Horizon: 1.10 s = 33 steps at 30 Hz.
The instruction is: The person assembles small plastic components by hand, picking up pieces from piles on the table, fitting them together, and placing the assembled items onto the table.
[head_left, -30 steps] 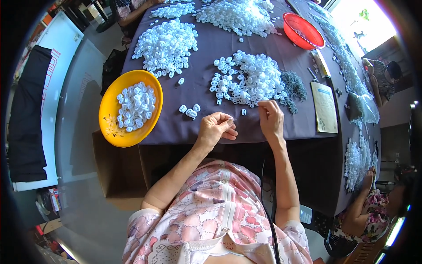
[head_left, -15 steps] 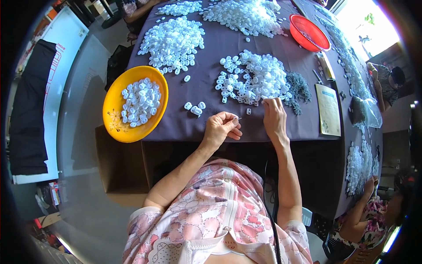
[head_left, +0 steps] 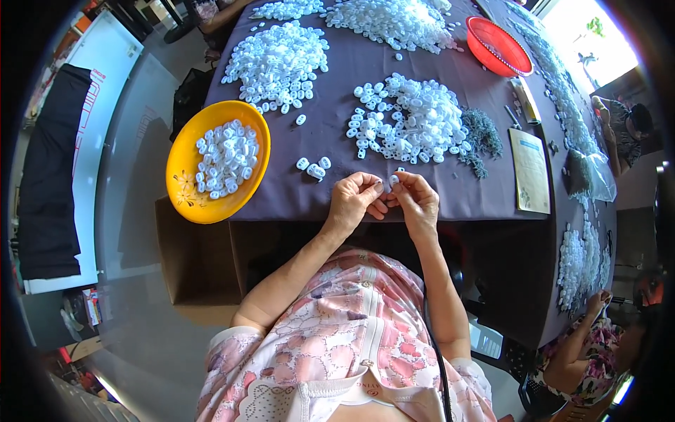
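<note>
In front of my body, at the table's near edge, my two hands almost meet. My right hand (head_left: pixel 419 205) pinches a small white oval plastic piece (head_left: pixel 394 180) between thumb and fingertips. My left hand (head_left: pixel 353 204) is closed in a pinch just beside it; what sits in its fingertips is too small to name. A small white part shows just beyond the right fingertips. Farther off lies a pile of similar white pieces (head_left: pixel 422 116) with two holes each. A few grouped pieces (head_left: pixel 314 167) rest left of my hands.
A yellow bowl (head_left: pixel 184 204) holding white pieces stands at the table's left edge. Right of the pile is a heap of tiny dark grey-green bits (head_left: pixel 481 141), then a beige booklet (head_left: pixel 530 172). A red basket (head_left: pixel 498 49) and more white heaps (head_left: pixel 278 63) lie farther back. Other people sit around.
My right hand has come from the near edge of the white pile back toward my left hand, now with a white piece in its fingers. My left hand has barely moved.
</note>
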Motion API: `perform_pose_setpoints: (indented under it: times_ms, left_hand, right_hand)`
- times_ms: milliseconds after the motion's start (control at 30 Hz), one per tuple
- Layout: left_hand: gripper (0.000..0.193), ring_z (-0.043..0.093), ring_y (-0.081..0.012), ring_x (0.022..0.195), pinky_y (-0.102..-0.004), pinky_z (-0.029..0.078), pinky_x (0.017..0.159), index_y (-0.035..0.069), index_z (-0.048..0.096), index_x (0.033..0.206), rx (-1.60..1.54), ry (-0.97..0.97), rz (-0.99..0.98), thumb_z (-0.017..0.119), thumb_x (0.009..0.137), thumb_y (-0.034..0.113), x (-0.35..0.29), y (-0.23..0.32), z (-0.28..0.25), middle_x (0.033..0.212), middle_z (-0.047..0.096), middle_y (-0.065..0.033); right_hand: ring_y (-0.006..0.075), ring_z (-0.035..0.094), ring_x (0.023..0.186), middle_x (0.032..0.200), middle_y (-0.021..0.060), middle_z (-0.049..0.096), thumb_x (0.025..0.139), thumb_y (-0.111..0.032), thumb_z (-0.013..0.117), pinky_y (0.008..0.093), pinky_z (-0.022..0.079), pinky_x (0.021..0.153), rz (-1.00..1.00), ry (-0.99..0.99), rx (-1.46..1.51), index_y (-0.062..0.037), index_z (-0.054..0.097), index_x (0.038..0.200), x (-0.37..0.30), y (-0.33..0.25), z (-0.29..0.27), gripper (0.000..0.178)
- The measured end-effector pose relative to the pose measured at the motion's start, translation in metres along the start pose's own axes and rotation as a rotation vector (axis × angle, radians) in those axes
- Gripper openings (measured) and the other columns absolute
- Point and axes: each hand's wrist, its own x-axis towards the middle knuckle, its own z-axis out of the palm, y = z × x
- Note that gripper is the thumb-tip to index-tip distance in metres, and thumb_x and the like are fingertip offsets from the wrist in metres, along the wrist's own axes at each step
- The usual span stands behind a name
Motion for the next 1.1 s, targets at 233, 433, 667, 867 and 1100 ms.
perform_pose_setpoints:
  times_ms: [233,433,667,867,1100]
  left_hand:
    - [0.013,0.063,-0.0128,0.058,-0.0237,0.053,0.049,-0.002,0.059,0.094,0.002,-0.014,-0.006,0.056,0.091,0.011,-0.0013,0.0026,0.0011,0.077,0.065,-0.0089]
    - [0.013,0.063,-0.0117,0.058,-0.0231,0.053,0.049,-0.001,0.06,0.093,0.018,-0.013,-0.005,0.056,0.091,0.011,-0.0012,0.0006,0.0012,0.077,0.065,-0.0081]
    - [0.016,0.062,-0.0113,0.057,-0.0215,0.052,0.048,-0.002,0.061,0.095,0.013,-0.013,-0.003,0.057,0.092,0.013,-0.0014,0.0016,0.0022,0.074,0.065,-0.0073]
    - [0.018,0.064,-0.0125,0.058,-0.0224,0.052,0.047,-0.002,0.06,0.1,-0.013,-0.009,-0.012,0.056,0.093,0.014,-0.0027,0.0023,0.0046,0.076,0.066,-0.0083]
    - [0.016,0.065,-0.0165,0.059,-0.0262,0.054,0.048,-0.002,0.052,0.097,0.015,0.025,-0.002,0.054,0.094,0.014,-0.0014,-0.0025,0.0045,0.076,0.065,-0.0112]
  right_hand:
    - [0.0056,0.059,0.069,0.085,0.0015,0.063,0.089,-0.001,0.058,0.0197,0.05,0.061,-0.008,-0.032,-0.036,0.002,0.061,0.103,-0.0001,-0.0004,0.0007,0.015]
    - [0.0052,0.058,0.07,0.084,0.0012,0.063,0.089,-0.001,0.058,0.0194,0.048,0.063,-0.023,-0.041,-0.065,0.0019,0.061,0.103,-0.0019,0.0,0.002,0.015]
    - [0.0051,0.059,0.073,0.083,0.0011,0.064,0.088,0.0,0.059,0.0194,0.048,0.064,-0.028,-0.045,-0.075,0.0012,0.061,0.104,-0.0048,-0.0015,0.004,0.016]
    - [0.005,0.06,0.074,0.082,0.0014,0.065,0.087,0.001,0.059,0.0189,0.047,0.064,-0.034,-0.036,-0.062,0.0012,0.061,0.103,-0.0037,-0.0009,0.004,0.017]
    - [0.004,0.058,0.072,0.08,0.0003,0.064,0.086,0.002,0.06,0.0181,0.046,0.064,-0.026,-0.045,-0.086,0.0015,0.063,0.102,-0.0027,0.0029,0.0021,0.016]
